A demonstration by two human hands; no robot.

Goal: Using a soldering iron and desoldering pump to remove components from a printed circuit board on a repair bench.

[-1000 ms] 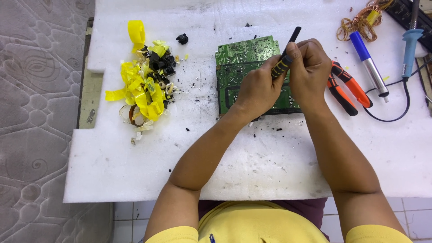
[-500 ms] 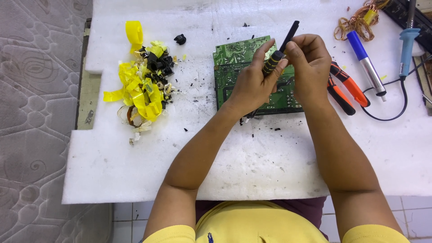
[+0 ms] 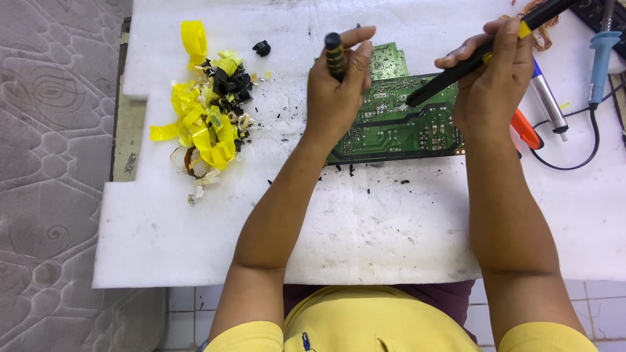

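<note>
Hands now apart, tool split above board.

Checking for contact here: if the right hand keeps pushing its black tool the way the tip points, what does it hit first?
Most likely the green circuit board: the right hand angles the black tool down-left, tip just above or touching it; depth is unclear.

Home electronics repair bench, circuit board, soldering iron, tiled floor
</note>
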